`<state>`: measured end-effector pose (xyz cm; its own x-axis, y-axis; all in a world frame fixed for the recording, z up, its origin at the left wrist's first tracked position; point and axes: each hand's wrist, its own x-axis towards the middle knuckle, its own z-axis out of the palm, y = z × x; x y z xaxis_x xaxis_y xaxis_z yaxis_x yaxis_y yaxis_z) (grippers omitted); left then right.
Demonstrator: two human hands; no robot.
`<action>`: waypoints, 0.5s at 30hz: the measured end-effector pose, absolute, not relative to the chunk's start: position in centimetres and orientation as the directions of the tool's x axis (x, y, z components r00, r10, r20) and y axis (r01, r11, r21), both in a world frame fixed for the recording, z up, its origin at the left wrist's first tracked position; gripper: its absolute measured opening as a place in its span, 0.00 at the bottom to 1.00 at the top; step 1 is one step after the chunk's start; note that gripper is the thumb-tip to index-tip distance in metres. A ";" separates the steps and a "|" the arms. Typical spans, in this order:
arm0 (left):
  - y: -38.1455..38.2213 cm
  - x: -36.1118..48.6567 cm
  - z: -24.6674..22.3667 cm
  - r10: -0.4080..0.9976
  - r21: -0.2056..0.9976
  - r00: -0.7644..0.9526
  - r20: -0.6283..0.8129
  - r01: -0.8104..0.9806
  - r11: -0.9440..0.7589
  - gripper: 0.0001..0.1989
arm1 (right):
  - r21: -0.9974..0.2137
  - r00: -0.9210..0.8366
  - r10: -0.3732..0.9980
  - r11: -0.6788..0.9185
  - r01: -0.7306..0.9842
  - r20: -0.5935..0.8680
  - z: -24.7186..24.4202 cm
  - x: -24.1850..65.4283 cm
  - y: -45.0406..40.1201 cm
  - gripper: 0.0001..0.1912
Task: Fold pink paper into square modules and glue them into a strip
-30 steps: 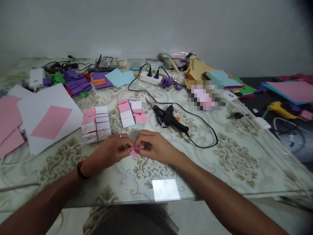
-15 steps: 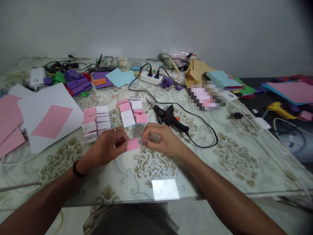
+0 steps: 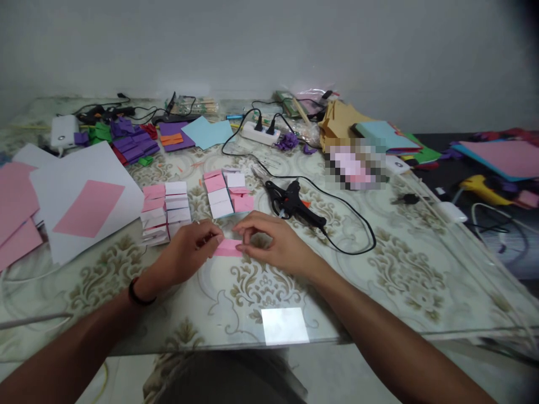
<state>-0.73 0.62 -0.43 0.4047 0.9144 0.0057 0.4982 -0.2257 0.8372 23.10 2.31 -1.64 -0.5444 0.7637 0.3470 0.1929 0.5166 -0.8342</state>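
Note:
A small pink paper strip (image 3: 228, 247) lies between my two hands, low over the patterned tabletop. Thumb and fingers of my left hand (image 3: 191, 247) pinch its left end. My right hand (image 3: 272, 241) has its thumb and forefinger at the right end, bent in a loose ring and closed on the paper's edge. Just beyond my hands are two groups of folded pink and white paper pieces, one left (image 3: 166, 207) and one nearer the middle (image 3: 221, 193). A black glue gun (image 3: 295, 205) rests beyond my right hand, its cord looping to the right.
White sheets (image 3: 84, 163) with a pink piece (image 3: 90, 207) on top lie at left. A white power strip (image 3: 260, 133) with two plugs sits at the back, near purple folded papers (image 3: 137, 143). Brown paper (image 3: 341, 120) and a blurred-out object stand back right.
My right hand has moved slightly left and taken the right end of the pink strip. My left hand has shifted a little, and more of the strip now shows flat between the hands.

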 end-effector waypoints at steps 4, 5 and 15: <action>0.6 -0.8 -1.1 0.917 0.897 0.371 -0.147 0.440 -0.034 0.10 | -0.814 -0.578 0.715 0.564 0.142 0.394 -1.7 23.1 2.3 0.13; 0.6 -0.9 -1.2 0.915 0.900 0.366 -0.171 0.435 -0.006 0.10 | -0.809 -0.584 0.705 0.572 0.134 0.402 -1.7 23.1 2.3 0.12; 1.0 -0.8 -1.6 0.944 0.971 0.306 -0.122 0.232 0.051 0.09 | -0.818 -0.585 0.723 0.550 0.167 0.367 -1.5 23.2 2.4 0.09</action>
